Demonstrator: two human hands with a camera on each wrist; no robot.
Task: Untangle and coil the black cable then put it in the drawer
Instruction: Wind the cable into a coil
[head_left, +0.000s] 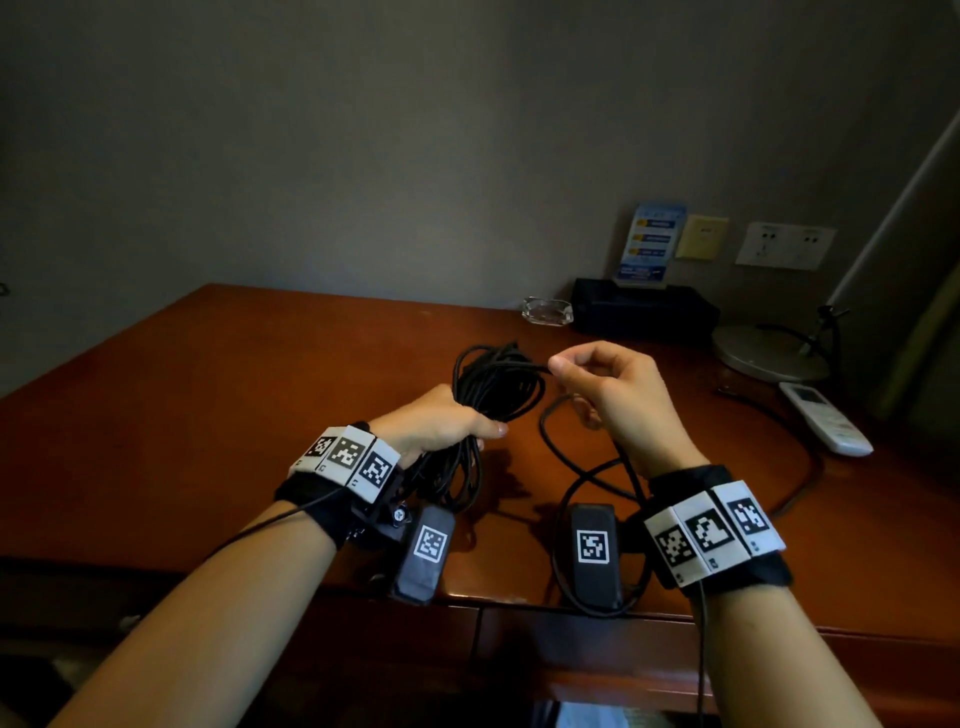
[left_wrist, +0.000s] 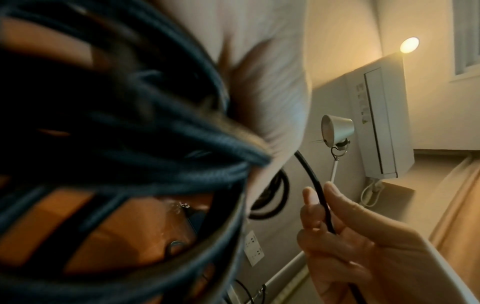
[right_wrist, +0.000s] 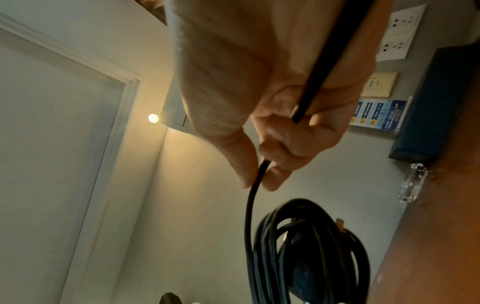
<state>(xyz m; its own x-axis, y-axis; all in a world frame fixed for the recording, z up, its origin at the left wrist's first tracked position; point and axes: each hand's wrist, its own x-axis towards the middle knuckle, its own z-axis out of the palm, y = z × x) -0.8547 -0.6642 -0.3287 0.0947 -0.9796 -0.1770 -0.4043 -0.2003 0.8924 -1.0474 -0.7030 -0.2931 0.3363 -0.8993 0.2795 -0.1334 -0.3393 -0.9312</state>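
Above the tabletop (head_left: 208, 395), our left hand (head_left: 436, 421) grips the coiled black cable (head_left: 498, 384), hiding its fingers; our right hand (head_left: 618, 395) pinches a strand beside it. Glass ashtray (head_left: 548, 310) behind.

The room is dim and warm-toned. A round ceiling light (right_wrist: 153, 118) glows in both wrist views, where the close cable (left_wrist: 145, 131) blurs; edges bend; the desk (head_left: 260, 364) shows soft glare.
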